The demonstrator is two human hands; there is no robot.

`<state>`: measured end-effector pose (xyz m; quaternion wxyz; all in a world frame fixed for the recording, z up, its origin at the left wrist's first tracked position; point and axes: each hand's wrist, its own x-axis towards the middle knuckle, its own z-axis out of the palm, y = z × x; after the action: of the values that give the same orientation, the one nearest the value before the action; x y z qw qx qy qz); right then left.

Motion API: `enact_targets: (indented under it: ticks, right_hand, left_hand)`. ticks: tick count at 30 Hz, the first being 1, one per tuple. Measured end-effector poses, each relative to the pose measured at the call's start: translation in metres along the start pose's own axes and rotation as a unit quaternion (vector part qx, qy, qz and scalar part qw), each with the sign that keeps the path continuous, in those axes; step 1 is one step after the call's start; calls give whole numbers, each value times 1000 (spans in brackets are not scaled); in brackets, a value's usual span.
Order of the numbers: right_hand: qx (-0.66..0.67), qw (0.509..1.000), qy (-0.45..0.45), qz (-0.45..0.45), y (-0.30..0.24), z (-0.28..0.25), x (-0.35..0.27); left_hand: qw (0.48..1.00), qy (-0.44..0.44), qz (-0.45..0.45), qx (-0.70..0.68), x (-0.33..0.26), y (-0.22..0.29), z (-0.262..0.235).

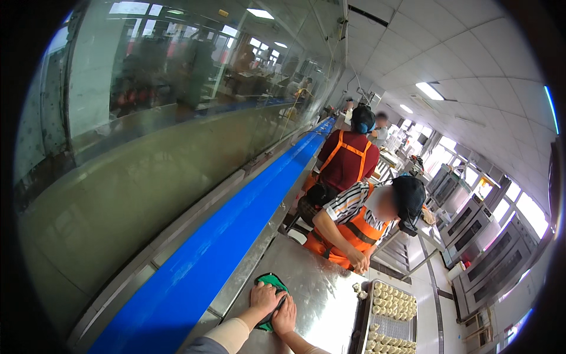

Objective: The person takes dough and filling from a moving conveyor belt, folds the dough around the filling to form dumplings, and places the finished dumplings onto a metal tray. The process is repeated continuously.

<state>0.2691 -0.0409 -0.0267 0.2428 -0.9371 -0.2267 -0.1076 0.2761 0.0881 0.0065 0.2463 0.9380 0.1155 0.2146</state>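
At the far left a tall glass partition [177,76] rises above a steel panel and mirrors the room. Beside it a long blue conveyor belt [224,236] runs from the lower left up toward the far end of a white-tiled workroom lit by ceiling strip lights. Right of the belt lies the stainless steel table [324,295], its bare top dull with smears of flour.

Near the table's left edge, close to the belt, sits a green cloth [271,283], bunched up, its long axis running from the upper left toward the lower right, so that it points away from the belt and toward the person's body. The left hand [263,298] lies flat on the cloth with its fingers pressed together and pointing up the table. The right hand [285,315] rests just beside it on the cloth's lower end, fingers loosely together, covering that part of the cloth.

Further right a co-worker in an orange apron and striped shirt [354,230] bends over the table's far side, hands together on the steel near a few loose dough pieces [359,290]. Beyond stands another person in an orange apron [348,159], back turned. At the right edge of the table a dark tray [361,330] holds rows of small pale dough pieces, and steel ovens [489,253] line the right wall
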Motion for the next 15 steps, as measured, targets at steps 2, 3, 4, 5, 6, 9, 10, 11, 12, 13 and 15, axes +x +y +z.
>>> enact_targets:
  ticks: [2,3,4,5,6,9,10,11,12,13,15]
  right_hand:
    - [1,1000,2,-7,-4,-2,1]
    - [0,1000,2,-6,-6,-1,-1]
    - [0,1000,3,-8,-7,-2,1]
    - [1,1000,3,-12,-8,-4,3]
    - [0,1000,1,-10,-7,-6,1]
    - [-10,1000,2,-10,-4,-1,1]
    - [-7,1000,0,-11,-6,-1,1]
    - [-4,1000,-2,-11,-8,-1,1]
    - [-3,1000,-6,-10,-9,-3,1]
    - [-4,1000,-2,-10,-8,-3,1]
    - [-4,1000,5,-12,-9,-1,2]
  left_hand:
    - [1000,-4,-6,-4,4,-3,3]
    - [1000,16,-3,-13,5,-4,4]
    - [999,37,0,-23,6,-6,6]
    - [998,57,3,-32,7,-7,8]
    - [997,72,5,-43,4,-5,9]
    - [994,80,-4,-72,5,-7,11]
    - [992,93,-5,-87,6,-8,12]
    - [993,81,-10,-84,4,-10,13]
    - [994,67,-16,-83,3,-6,8]
    - [995,53,-23,-83,3,-4,3]
    - [992,89,46,-73,6,-10,-1]
